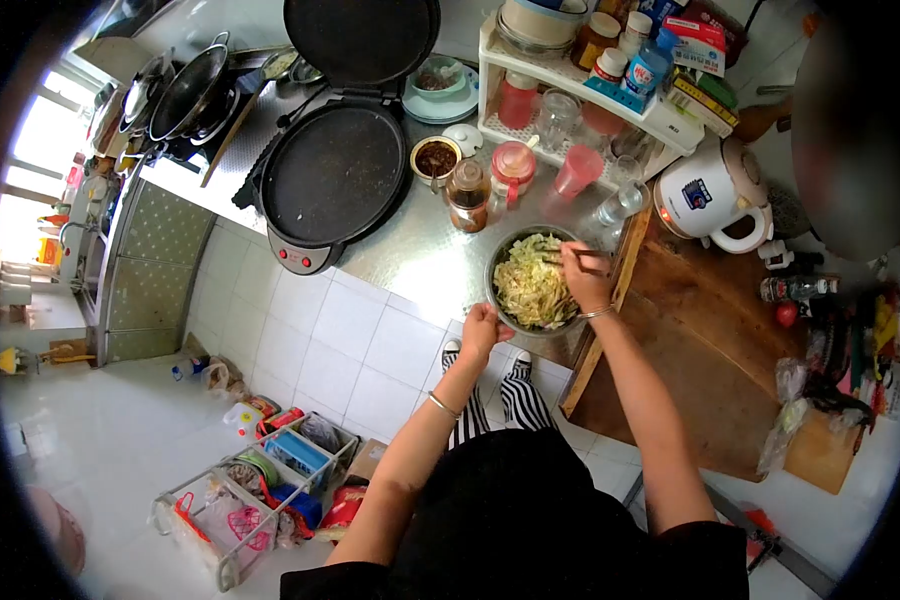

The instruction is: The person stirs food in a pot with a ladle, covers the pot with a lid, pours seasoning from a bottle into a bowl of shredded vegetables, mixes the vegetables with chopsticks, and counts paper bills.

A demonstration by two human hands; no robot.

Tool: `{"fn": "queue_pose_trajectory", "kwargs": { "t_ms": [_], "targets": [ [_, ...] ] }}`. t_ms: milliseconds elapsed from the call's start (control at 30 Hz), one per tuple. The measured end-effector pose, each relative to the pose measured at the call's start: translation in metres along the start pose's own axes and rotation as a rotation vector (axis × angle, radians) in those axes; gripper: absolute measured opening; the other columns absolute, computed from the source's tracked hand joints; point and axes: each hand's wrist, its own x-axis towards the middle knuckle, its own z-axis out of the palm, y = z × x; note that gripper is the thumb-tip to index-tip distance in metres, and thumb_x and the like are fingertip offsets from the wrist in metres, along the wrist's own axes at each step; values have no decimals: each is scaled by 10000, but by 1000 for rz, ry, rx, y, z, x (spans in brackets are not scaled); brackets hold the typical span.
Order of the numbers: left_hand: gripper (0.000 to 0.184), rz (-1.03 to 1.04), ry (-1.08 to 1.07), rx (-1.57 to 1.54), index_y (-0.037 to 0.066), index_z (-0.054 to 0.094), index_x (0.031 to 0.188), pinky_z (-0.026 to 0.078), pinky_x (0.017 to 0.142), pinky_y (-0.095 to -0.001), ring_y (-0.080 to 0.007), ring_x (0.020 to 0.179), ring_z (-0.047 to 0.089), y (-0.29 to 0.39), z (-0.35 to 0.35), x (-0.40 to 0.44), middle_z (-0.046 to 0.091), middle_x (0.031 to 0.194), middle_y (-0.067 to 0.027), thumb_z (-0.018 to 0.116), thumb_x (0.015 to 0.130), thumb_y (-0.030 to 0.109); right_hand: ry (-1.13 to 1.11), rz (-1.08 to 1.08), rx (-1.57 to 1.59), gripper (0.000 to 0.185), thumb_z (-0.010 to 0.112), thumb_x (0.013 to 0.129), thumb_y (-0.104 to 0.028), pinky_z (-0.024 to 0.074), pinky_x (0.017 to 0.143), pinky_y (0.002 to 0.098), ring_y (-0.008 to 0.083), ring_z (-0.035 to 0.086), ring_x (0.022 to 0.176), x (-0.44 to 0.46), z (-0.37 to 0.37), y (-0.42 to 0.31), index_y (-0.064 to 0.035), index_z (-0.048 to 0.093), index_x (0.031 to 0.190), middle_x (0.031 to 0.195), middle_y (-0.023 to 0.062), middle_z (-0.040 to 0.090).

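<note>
Mixing seemed the step in hand: the left hand (484, 325) pinched the metal bowl (489, 284) by its rim at the surface's (402, 256) near edge, the right hand's (584, 282) fingers gripped chopsticks (596, 271) over the chopped vegetables (530, 287), and the next turn likely called for steadiness.

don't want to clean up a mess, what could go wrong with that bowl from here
The bowl looks close to the front edge of the counter; if the left hand at its rim slips, it might tip. Food near the rim could spill if the right hand stirs hard with the chopsticks. A bump could topple the brown jar nearby.
</note>
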Motion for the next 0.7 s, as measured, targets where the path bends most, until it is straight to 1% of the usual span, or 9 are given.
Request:
{"fn": "queue_pose_trajectory", "kwargs": {
  "t_ms": [67,167,233,267,333,400,567,667,700],
  "targets": [
    [167,34,0,-18,4,417,948,545,566,-285,-168,611,595,-4,-1,5,533,806,-85,379,936,166,-20,109,75,100,563,812,-145,458,495,277,176,585,542,-15,12,1,-95,646,782,649,79,615],
    [169,46,-6,-37,4,412,943,546,568,-289,-172,609,594,-12,1,5,533,809,-87,381,935,170,-113,49,17,120,546,829,-157,470,510,256,153,585,551,-24,-9,-15,-77,634,810,685,62,619],
    [160,-5,1,-59,10,409,933,546,568,-293,-168,607,589,-6,2,-1,530,808,-87,382,935,168,-122,136,188,144,503,859,-148,474,528,231,127,579,555,-19,-41,-37,-47,605,862,714,39,610],
    [160,-5,1,-64,10,409,933,546,568,-293,-168,607,589,-5,3,-3,530,808,-87,382,935,168,-94,51,113,167,450,889,-127,463,533,204,103,555,528,-12,-53,-43,-18,577,889,705,19,586],
    [147,-13,0,-74,18,408,927,547,573,-293,-167,605,588,-4,4,-4,530,805,-86,377,935,161,-59,-38,-19,170,419,899,-105,446,523,205,93,542,528,1,-57,-29,-30,571,891,682,12,574],
    [145,-2,-4,-90,21,408,927,548,576,-293,-167,605,589,-5,4,-4,531,804,-86,376,935,162,-66,72,50,167,425,899,-120,437,517,208,88,541,542,-11,-18,67,-37,569,886,690,12,574],
    [145,21,11,-51,27,405,925,550,584,-293,-174,606,597,-5,4,-6,543,806,-94,375,937,168,-70,-87,53,151,494,873,-169,429,501,225,112,533,518,-27,-18,-5,-49,584,859,639,14,568],
    [145,-13,-3,-92,27,404,923,550,584,-297,-178,606,602,1,3,-9,553,807,-102,375,937,168,-71,287,169,176,488,867,-137,473,546,229,114,579,611,-19,-66,-42,-16,605,918,797,63,616],
    [147,-4,-9,-88,26,403,924,551,583,-296,-181,611,606,-1,3,-8,557,808,-104,374,938,170,-33,265,160,188,486,869,-144,476,544,236,120,585,608,-14,-73,-36,-11,608,920,769,65,615]
  ]
}}
